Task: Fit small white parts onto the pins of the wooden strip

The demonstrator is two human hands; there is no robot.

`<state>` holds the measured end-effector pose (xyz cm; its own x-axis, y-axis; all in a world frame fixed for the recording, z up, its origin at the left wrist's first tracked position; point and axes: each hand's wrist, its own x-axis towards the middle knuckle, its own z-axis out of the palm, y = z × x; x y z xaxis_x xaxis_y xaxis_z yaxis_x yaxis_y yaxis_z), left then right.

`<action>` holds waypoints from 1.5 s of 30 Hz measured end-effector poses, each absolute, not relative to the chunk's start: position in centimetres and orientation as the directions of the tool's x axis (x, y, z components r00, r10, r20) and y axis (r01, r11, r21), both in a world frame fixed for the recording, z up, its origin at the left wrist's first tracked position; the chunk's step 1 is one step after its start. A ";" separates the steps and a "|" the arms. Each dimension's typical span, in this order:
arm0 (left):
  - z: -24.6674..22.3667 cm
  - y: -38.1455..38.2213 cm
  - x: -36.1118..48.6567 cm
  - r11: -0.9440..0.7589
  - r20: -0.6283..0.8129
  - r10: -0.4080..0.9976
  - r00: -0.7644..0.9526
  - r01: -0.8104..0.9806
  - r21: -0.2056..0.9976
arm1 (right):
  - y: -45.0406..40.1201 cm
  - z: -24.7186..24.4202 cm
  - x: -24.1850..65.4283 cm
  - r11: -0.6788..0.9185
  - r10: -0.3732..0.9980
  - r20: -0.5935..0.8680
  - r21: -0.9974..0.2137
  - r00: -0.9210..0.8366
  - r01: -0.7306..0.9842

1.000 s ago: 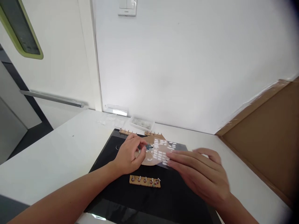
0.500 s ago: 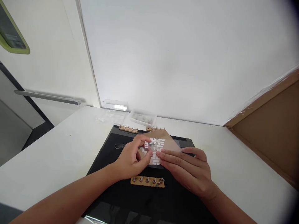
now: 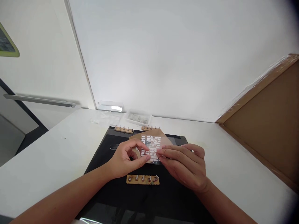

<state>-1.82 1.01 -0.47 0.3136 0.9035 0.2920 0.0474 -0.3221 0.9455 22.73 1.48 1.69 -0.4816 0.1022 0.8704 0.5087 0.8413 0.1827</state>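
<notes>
A clear sheet bearing rows of small white rectangular pieces lies over a brown sheet on a black board. My left hand reaches over its left part; thumb and forefinger are curled but apart, tips close to the white pieces. From the right, my right hand has its fingers pressed together at the white pieces, and whatever is between the tips is hidden. Just nearer me is a tan strip with several round metal parts, some with small white bits on them.
Two similar strips, a left one and a right one, lie along the board's far edge. Behind them stand a translucent tray of small pieces and clear plastic bags on the white table. A brown panel rises at right.
The whole view has shifted slightly. My left forefinger has come down closer to the thumb over the white pieces. My right hand stays at the sheet, its fingers a little more bent.
</notes>
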 end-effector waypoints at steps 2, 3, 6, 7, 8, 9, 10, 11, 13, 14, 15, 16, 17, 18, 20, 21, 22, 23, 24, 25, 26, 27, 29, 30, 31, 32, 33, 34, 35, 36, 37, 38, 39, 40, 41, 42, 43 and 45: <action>-0.5 1.0 -1.9 -0.312 0.287 0.904 0.316 0.030 0.950 | 1.5 1.8 22.8 0.836 0.098 0.879 0.182 -0.466 0.518; -0.5 1.0 -2.0 -0.312 0.289 0.903 0.319 0.023 0.950 | 1.6 1.8 22.8 0.832 0.095 0.883 0.183 -0.459 0.523; -0.4 1.0 -2.1 -0.330 0.314 0.892 0.325 -0.006 0.944 | 1.6 1.8 22.9 0.822 0.086 0.891 0.189 -0.445 0.538; -0.3 1.0 -2.1 -0.339 0.325 0.889 0.323 -0.013 0.941 | 1.7 1.8 22.9 0.818 0.083 0.893 0.192 -0.443 0.542; -0.3 1.1 -2.1 -0.349 0.335 0.886 0.320 -0.014 0.937 | 1.7 1.8 22.9 0.815 0.081 0.894 0.195 -0.440 0.545; -0.2 1.1 -2.1 -0.357 0.342 0.885 0.315 -0.009 0.934 | 1.7 1.9 23.0 0.813 0.080 0.895 0.196 -0.439 0.548; -0.1 1.2 -2.1 -0.365 0.348 0.886 0.306 0.001 0.931 | 1.7 1.9 23.0 0.811 0.082 0.894 0.196 -0.440 0.551; -0.1 1.2 -2.1 -0.372 0.352 0.888 0.296 0.012 0.928 | 1.8 1.9 23.0 0.809 0.084 0.894 0.197 -0.440 0.555; 0.0 1.3 -2.0 -0.378 0.357 0.894 0.271 0.029 0.925 | 1.8 2.0 23.1 0.803 0.089 0.894 0.197 -0.440 0.562; -0.1 1.4 -1.9 -0.378 0.357 0.897 0.259 0.033 0.925 | 1.8 2.1 23.1 0.800 0.091 0.895 0.197 -0.438 0.567; -0.2 1.5 -1.9 -0.376 0.356 0.901 0.248 0.036 0.926 | 1.8 2.1 23.1 0.796 0.093 0.896 0.195 -0.434 0.574; -0.3 1.5 -1.9 -0.372 0.352 0.905 0.240 0.042 0.927 | 1.8 2.1 23.1 0.792 0.098 0.897 0.192 -0.432 0.579; -0.4 1.6 -1.9 -0.367 0.345 0.909 0.234 0.053 0.929 | 1.7 2.2 23.0 0.789 0.103 0.898 0.188 -0.428 0.584; -0.5 1.7 -2.0 -0.361 0.337 0.914 0.227 0.069 0.930 | 1.7 2.2 23.0 0.787 0.109 0.899 0.183 -0.425 0.589; -0.6 1.7 -2.0 -0.346 0.319 0.924 0.211 0.106 0.932 | 1.6 2.2 22.9 0.784 0.115 0.904 0.172 -0.411 0.596; -0.6 1.7 -2.0 -0.338 0.310 0.929 0.202 0.122 0.933 | 1.6 2.3 22.9 0.784 0.116 0.909 0.164 -0.401 0.598; -0.7 1.7 -2.0 -0.330 0.303 0.934 0.190 0.133 0.935 | 1.5 2.3 22.9 0.786 0.116 0.913 0.156 -0.391 0.598; -0.6 1.7 -2.0 -0.323 0.296 0.938 0.180 0.139 0.936 | 1.5 2.3 22.9 0.789 0.117 0.917 0.148 -0.382 0.596; -0.6 1.7 -2.0 -0.319 0.294 0.940 0.173 0.142 0.937 | 1.5 2.3 22.9 0.793 0.117 0.919 0.142 -0.376 0.592; -0.6 1.7 -2.0 -0.320 0.295 0.941 0.168 0.143 0.937 | 1.5 2.3 22.9 0.797 0.116 0.921 0.136 -0.371 0.588; -0.6 1.7 -1.9 -0.326 0.302 0.939 0.163 0.144 0.934 | 1.5 2.3 22.9 0.799 0.116 0.923 0.133 -0.367 0.586; -0.5 1.7 -1.9 -0.337 0.314 0.936 0.160 0.146 0.930 | 1.4 2.3 22.9 0.800 0.116 0.924 0.131 -0.364 0.586; -0.4 1.7 -1.9 -0.370 0.347 0.925 0.158 0.155 0.916 | 1.4 2.3 22.9 0.797 0.120 0.925 0.128 -0.362 0.591; -0.4 1.7 -1.8 -0.387 0.364 0.918 0.159 0.160 0.908 | 1.4 2.3 22.9 0.795 0.122 0.925 0.126 -0.360 0.594; -0.3 1.8 -1.8 -0.404 0.380 0.911 0.161 0.165 0.900 | 1.4 2.3 22.8 0.794 0.126 0.925 0.123 -0.359 0.596; -0.3 1.8 -1.9 -0.421 0.396 0.904 0.163 0.171 0.891 | 1.4 2.4 22.8 0.793 0.129 0.924 0.122 -0.360 0.597; -0.2 1.8 -1.9 -0.439 0.413 0.895 0.168 0.177 0.881 | 1.4 2.4 22.8 0.792 0.131 0.923 0.121 -0.361 0.598; -0.2 1.8 -1.9 -0.461 0.432 0.884 0.177 0.182 0.869 | 1.4 2.4 22.7 0.792 0.130 0.924 0.122 -0.360 0.599; -0.2 1.8 -1.9 -0.483 0.452 0.872 0.186 0.187 0.855 | 1.4 2.4 22.7 0.791 0.128 0.924 0.124 -0.359 0.599; -0.1 1.8 -1.9 -0.503 0.470 0.861 0.195 0.191 0.843 | 1.4 2.4 22.7 0.791 0.124 0.925 0.126 -0.358 0.599; -0.1 1.8 -1.9 -0.516 0.482 0.853 0.201 0.193 0.834 | 1.4 2.4 22.7 0.791 0.122 0.926 0.128 -0.358 0.599; -0.1 1.8 -1.9 -0.521 0.486 0.851 0.200 0.193 0.832 | 1.4 2.3 22.7 0.792 0.121 0.926 0.126 -0.357 0.597; -0.1 1.7 -1.9 -0.517 0.484 0.853 0.196 0.193 0.834 | 1.4 2.3 22.7 0.793 0.124 0.925 0.124 -0.358 0.596; -0.1 1.7 -1.9 -0.510 0.478 0.858 0.189 0.192 0.838 | 1.5 2.3 22.7 0.794 0.130 0.924 0.121 -0.360 0.596; -0.1 1.7 -1.9 -0.501 0.471 0.863 0.185 0.194 0.843 | 1.5 2.3 22.7 0.793 0.135 0.923 0.118 -0.361 0.597; -0.1 1.7 -1.9 -0.496 0.465 0.866 0.183 0.196 0.846 | 1.5 2.3 22.8 0.792 0.138 0.923 0.116 -0.360 0.599; -0.1 1.7 -1.9 -0.492 0.461 0.868 0.184 0.200 0.848 | 1.5 2.3 22.8 0.791 0.139 0.923 0.115 -0.359 0.601; 0.0 1.7 -1.9 -0.487 0.455 0.871 0.184 0.206 0.849 | 1.4 2.3 22.7 0.789 0.134 0.925 0.117 -0.355 0.603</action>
<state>-1.88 1.71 -0.05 0.1841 0.8713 0.4550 0.2062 -0.4868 0.8488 22.75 1.45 2.27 -0.3548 0.1343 0.9253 0.6032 0.7890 0.1168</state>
